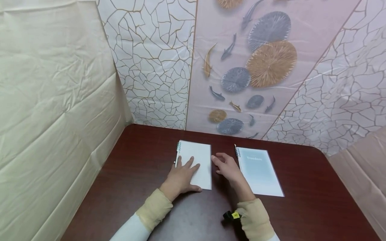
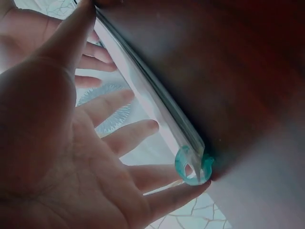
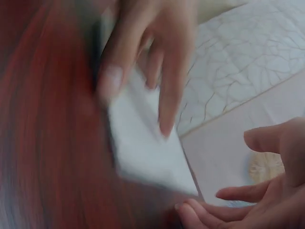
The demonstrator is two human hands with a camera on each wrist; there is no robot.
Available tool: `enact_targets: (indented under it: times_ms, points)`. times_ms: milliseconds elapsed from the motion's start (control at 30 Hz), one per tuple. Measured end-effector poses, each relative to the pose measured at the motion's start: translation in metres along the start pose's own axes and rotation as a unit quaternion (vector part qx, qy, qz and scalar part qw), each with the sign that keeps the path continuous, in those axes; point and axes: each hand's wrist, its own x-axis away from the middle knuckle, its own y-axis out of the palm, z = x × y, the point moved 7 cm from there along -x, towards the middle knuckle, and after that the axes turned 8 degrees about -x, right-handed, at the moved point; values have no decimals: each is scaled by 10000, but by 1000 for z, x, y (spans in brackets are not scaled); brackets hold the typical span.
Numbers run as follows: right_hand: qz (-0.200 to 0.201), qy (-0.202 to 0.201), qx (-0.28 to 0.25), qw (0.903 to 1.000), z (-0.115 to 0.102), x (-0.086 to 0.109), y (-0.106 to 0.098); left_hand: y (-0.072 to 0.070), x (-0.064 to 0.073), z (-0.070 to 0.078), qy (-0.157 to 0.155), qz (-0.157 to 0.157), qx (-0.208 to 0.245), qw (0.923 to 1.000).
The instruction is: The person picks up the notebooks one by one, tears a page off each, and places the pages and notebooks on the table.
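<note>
A spiral notebook (image 1: pixel 202 160) lies on the dark wooden table, showing a white page, with green rings (image 2: pixel 193 164) along its left edge. My left hand (image 1: pixel 180 175) rests on the page with its fingers spread and the thumb near the bottom edge. Just past the notebook's right edge is my right hand (image 1: pixel 228 168), fingers loosely bent and nothing between them. In the right wrist view, that hand's thumb and fingers stand apart beside a corner of the notebook (image 3: pixel 147 148), which is blurred there.
To the right lies a second ring-bound notebook (image 1: pixel 257 172), its pale blue cover reading "freedom". A small black object with a yellow label (image 1: pixel 235 215) is beside my right wrist. Patterned fabric (image 1: pixel 156 67) hangs behind the table (image 1: pixel 126 187), and plain cream cloth (image 1: pixel 54 117) on the left.
</note>
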Motion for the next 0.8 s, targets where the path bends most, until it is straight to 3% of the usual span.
enact_targets:
  times_ms: [133, 267, 633, 700, 800]
  points:
    - [-133, 445, -1259, 9909, 6, -1, 2, 0, -1, 1, 79, 9, -62, 9999]
    - [-173, 627, -1858, 9804, 11, -3, 0, 1, -2, 1, 80, -30, -57, 9999]
    - [-29, 738, -2377, 9685, 15, -3, -1, 2, -2, 1, 77, -33, 209, 9997]
    - [-44, 704, -2536, 9647, 14, -3, 0, 1, -4, -1, 17, 25, 427, 9991]
    - [-119, 471, -2629, 9636, 8, -1, 4, -6, -8, -5, -121, 360, 1158, 9925]
